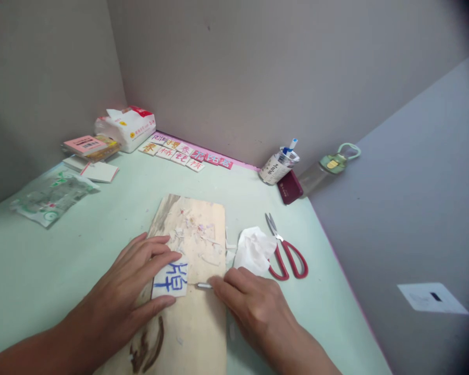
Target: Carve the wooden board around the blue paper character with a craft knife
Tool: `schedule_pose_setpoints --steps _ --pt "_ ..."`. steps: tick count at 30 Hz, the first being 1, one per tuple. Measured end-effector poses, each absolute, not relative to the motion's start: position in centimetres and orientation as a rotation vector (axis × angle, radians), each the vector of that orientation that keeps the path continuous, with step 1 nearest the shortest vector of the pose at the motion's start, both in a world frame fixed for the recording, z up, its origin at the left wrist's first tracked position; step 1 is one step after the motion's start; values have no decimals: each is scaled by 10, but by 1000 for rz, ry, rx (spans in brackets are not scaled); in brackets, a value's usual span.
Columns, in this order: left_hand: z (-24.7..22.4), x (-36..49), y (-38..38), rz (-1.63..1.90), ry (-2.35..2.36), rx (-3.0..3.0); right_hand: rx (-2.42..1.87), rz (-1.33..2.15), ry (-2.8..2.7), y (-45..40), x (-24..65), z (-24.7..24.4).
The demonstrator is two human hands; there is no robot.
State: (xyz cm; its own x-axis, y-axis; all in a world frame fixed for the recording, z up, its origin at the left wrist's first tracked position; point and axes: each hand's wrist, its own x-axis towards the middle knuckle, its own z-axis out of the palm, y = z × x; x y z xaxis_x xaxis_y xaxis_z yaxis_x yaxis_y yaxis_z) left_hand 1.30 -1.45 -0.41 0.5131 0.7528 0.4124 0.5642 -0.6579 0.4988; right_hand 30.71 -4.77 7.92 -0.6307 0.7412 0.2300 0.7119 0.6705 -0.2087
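1. A white square tile point(170, 279) bearing a blue character is laid on a wooden board point(201, 333), which is set on the desk point(115, 224).
2. At 9 o'clock from the tile, its edges are held by the left hand point(135, 284); the grip is closed on it between thumb and forefinger.
3. At 3 o'clock, a slim metallic tool point(204, 285) is gripped by the right hand point(254, 304); its thin tip is directed at the tile's right edge, though whether they touch cannot be told.
4. At 1 o'clock, pale shavings point(201, 235) are scattered over the board.
5. Between 2 and 3 o'clock, one red handle of the scissors point(296, 259) is partly covered by a crumpled tissue point(253, 250).
6. At 12 o'clock, lettered squares point(182, 157) are arranged in rows near the wall.
7. At 2 o'clock, a bottle point(316, 177) is placed beside a dark red box point(291, 188).
8. At 10 o'clock, a clear packet point(54, 195) is laid flat.
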Motion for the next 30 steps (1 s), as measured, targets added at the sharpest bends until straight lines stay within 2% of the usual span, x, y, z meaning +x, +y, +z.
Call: schedule_pose_setpoints --steps 14,22,30 --pt "-8 12 -15 893 1094 2446 -1264 558 -2506 -50 306 78" --pt "1 13 -11 903 1058 2517 -1000 65 -2514 -50 316 55" --pt "-3 12 -12 891 1066 2485 -899 -1 -2542 -47 320 54"
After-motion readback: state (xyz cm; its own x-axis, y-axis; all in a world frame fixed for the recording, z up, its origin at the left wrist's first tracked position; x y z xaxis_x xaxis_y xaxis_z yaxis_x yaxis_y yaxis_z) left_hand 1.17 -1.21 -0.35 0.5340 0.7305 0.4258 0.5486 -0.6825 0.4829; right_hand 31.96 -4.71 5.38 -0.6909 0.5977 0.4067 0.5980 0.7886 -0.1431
